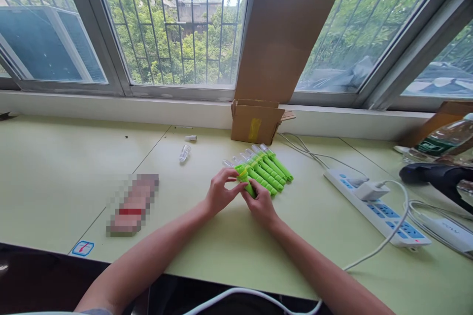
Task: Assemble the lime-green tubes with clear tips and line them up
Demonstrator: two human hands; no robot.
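Note:
My left hand pinches the top end of a green plastic tube with a yellowish collar. My right hand is closed around the lower part of the same tube, so much of it is hidden by fingers. Just beyond the hands, several similar green tubes with clear tips lie side by side in a slanted row on the table. Farther left sit a clear plastic cap and a small whitish cylindrical piece, both apart from my hands.
A cardboard box with a tall raised flap stands against the window ledge. To the right lie a white power strip with plugs and cables, and a plastic bottle. A pixelated object rests on the left side of the pale green table.

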